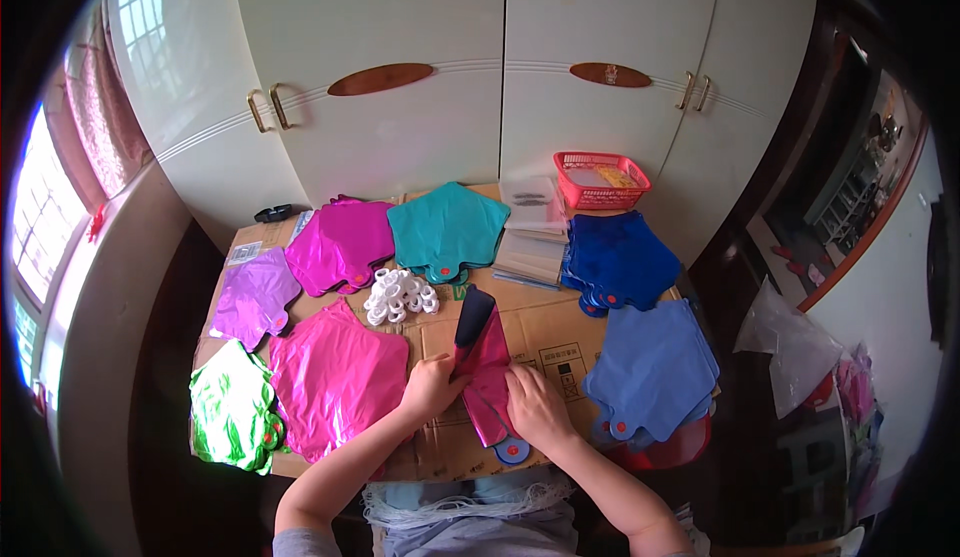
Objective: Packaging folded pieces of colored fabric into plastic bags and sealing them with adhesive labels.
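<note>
A shiny pink foil piece [488, 357], folded narrow, lies in front of me on the cardboard. Its far end shows a dark face, and a blue round tab with a red dot sits at its near end. With closed fingers, my left hand [433, 387] holds its left edge. My right hand [538, 403] pinches the right edge, fingertips bent over it. To the left spreads a stack of pink foil pieces [335, 382], partly behind my left forearm. Beyond my left hand is a pile of small white plastic rings [400, 295].
Around the cardboard-covered table [440, 335] lie green [232, 407], lilac [255, 292], magenta [345, 242], teal [450, 232], dark blue [625, 257] and light blue [655, 367] foil stacks. At the back are clear plastic sleeves [532, 237] and a red basket [602, 179]. Cabinet doors [370, 17] stand behind.
</note>
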A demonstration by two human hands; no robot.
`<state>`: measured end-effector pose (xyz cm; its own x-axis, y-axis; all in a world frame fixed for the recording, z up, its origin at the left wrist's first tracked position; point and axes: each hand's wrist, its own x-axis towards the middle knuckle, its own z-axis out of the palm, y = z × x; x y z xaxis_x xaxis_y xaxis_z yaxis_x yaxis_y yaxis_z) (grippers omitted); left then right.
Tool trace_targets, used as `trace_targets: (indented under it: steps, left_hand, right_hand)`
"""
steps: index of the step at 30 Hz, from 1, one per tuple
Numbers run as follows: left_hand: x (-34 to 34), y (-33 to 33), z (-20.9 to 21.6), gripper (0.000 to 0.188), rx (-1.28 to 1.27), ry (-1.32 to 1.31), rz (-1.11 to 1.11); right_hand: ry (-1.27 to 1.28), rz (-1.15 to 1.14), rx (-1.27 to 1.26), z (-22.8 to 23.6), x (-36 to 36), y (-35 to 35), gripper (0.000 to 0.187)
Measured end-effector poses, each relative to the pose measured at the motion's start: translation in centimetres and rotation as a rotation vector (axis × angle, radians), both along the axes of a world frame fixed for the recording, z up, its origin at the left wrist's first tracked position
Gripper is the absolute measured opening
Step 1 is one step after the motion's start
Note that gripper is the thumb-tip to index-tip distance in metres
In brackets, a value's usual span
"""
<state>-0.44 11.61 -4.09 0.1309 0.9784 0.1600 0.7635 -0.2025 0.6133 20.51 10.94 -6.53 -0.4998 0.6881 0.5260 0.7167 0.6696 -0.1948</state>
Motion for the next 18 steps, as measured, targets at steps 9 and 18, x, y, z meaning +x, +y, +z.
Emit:
trace_targets:
  steps: [9,18]
  left_hand:
    - [-0.2,-0.5,-0.3,0.012,0.197,0.172,-0.128]
    - [-0.6,-0.3,-0.8,0.019,0.263,0.03,-0.156]
  right_hand:
    - [-0.134,-0.045,0.068,1.0,0.0,0.0,0.032]
    - [-0.107,-0.089,-0.019,1.3,0.1,-0.2,0.041]
